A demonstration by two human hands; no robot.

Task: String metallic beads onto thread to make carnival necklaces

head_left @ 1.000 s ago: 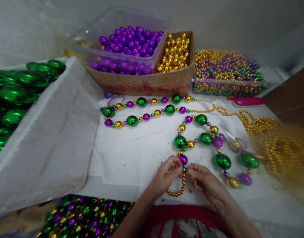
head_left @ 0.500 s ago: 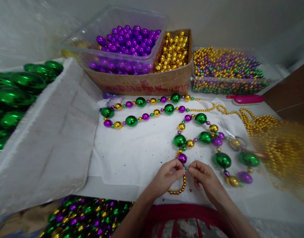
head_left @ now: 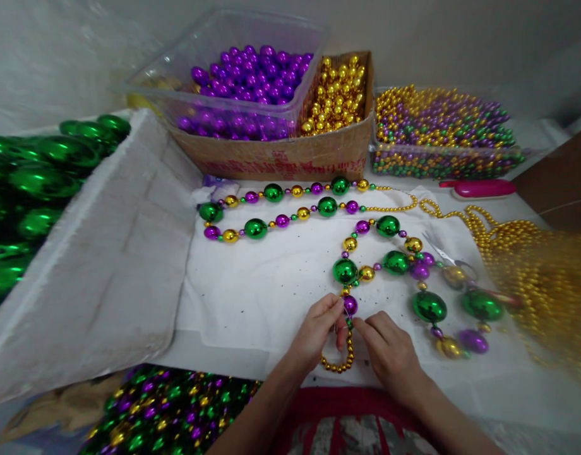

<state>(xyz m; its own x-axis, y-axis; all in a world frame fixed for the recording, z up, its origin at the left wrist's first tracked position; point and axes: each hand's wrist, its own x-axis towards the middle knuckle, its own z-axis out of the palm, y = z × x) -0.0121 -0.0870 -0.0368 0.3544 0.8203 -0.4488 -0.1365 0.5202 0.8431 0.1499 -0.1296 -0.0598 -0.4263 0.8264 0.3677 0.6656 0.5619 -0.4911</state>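
Observation:
My left hand [head_left: 316,332] is closed, its fingers pinching a thin pale thread [head_left: 346,311] beside a purple bead. My right hand [head_left: 389,351] is closed too, fingertips together on the thread by a small green bead [head_left: 350,323]. Under the hands hangs a loop of small gold beads [head_left: 338,368], part of a bead necklace [head_left: 395,262]. That necklace, with big green, gold and purple beads, lies bunched on a white cloth [head_left: 271,284]. Farther back a second bead necklace [head_left: 256,228] is laid out as a long loop. What exactly the fingertips grip is partly hidden.
Small scissors [head_left: 444,249] and a pink-handled tool [head_left: 484,188] lie to the right, near piled gold bead strings [head_left: 546,278]. Behind stand a purple-bead tub [head_left: 215,104], a cardboard box [head_left: 271,155] and a mixed-bead tray [head_left: 442,151]. A green-bead box [head_left: 143,253] is left.
My left hand has risen slightly and turned beside the purple bead. The right hand has shifted a little, bringing its fingertips against the small green bead. The view has moved slightly.

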